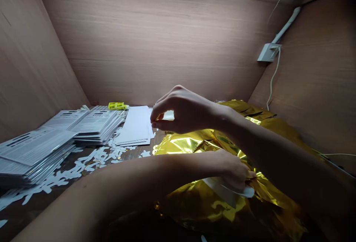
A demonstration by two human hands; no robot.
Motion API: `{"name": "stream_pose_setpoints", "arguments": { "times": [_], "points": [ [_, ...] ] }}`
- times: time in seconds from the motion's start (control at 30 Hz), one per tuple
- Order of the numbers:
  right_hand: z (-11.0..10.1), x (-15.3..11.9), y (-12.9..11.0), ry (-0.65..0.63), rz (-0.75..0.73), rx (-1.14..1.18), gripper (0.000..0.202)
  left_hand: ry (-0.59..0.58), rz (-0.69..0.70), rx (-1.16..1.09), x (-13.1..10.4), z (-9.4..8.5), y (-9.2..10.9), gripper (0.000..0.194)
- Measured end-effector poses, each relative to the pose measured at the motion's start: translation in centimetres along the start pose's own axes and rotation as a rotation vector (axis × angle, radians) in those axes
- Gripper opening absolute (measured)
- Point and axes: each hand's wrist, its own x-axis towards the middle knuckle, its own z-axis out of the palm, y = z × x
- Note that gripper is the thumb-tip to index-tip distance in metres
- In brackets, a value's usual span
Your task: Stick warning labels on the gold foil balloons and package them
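Note:
My left arm reaches in from the lower left, and my left hand (233,169) is closed low over a crumpled sheet of gold foil (191,143). A white paper piece (222,192) curls out from under its fingers, seemingly gripped there; the fingertips are partly hidden. Crossing above from the right, my right hand (178,110) is raised with thumb and fingers bent together in a pinch. Anything between those fingertips is too small to make out. Just left of them lies a stack of white cards (135,125).
Piles of printed cards (36,149) stand on the left, with white paper scraps (97,156) scattered before them. A yellow tube (116,106) lies behind. Wooden panels (155,42) enclose the table, and a white socket box (268,52) with a cable hangs at right.

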Motion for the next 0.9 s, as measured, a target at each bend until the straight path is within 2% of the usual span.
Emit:
{"name": "stream_pose_setpoints", "arguments": {
  "times": [0.07, 0.13, 0.17, 0.23, 0.3, 0.33, 0.43, 0.5, 0.6, 0.67, 0.73, 0.8, 0.9],
  "points": [
    [-1.3, -0.6, -0.1, 0.0, 0.027, -0.066, 0.017, -0.113, -0.074, 0.069, 0.3, 0.0, -0.3, 0.065],
    [-2.5, -2.6, 0.2, -0.016, 0.132, -0.183, 0.022, -0.178, -0.154, 0.12, 0.1, -0.6, -0.8, 0.078],
    [-2.8, -4.1, 0.6, -0.043, 0.233, -0.255, 0.027, -0.188, -0.185, 0.134, -0.1, -0.9, -1.1, 0.083],
    [-2.5, -8.5, 1.6, -0.166, 0.545, -0.386, 0.04, -0.177, -0.216, 0.136, -0.6, -1.5, -1.5, 0.088],
    [-0.7, -14.0, 2.7, -0.282, 0.947, -0.48, 0.042, -0.158, -0.214, 0.134, -1.4, -2.0, -1.5, 0.087],
    [0.6, -16.7, 3.2, -0.276, 1.144, -0.47, 0.044, -0.146, -0.199, 0.127, -2.0, -2.1, -1.2, 0.085],
    [5.0, -23.6, 4.6, -0.268, 1.357, -0.442, 0.068, -0.054, -0.092, 0.064, -5.2, -2.6, 0.2, 0.073],
    [7.3, -26.4, 5.6, -0.249, 1.451, -0.443, 0.081, 0.046, -0.02, -0.006, -8.7, -3.2, 1.1, 0.065],
    [8.9, -28.4, 8.0, -0.251, 1.479, -0.438, 0.082, 0.15, -0.072, -0.126, -15.4, -4.8, 1.0, 0.062],
    [8.9, -28.8, 9.9, -0.26, 1.433, -0.428, 0.078, 0.301, -0.192, -0.225, -20.2, -6.1, -0.6, 0.053],
    [8.6, -28.9, 11.9, -0.27, 1.353, -0.425, 0.074, 0.459, -0.373, -0.278, -24.7, -7.1, -2.9, 0.047],
    [8.1, -28.5, 13.7, -0.298, 1.224, -0.408, 0.069, 0.585, -0.573, -0.34, -28.4, -7.3, -5.7, 0.048],
    [7.2, -26.9, 16.0, -0.38, 0.963, -0.331, 0.06, 0.751, -0.774, -0.389, -32.1, -5.8, -9.6, 0.05]
  ]
}}
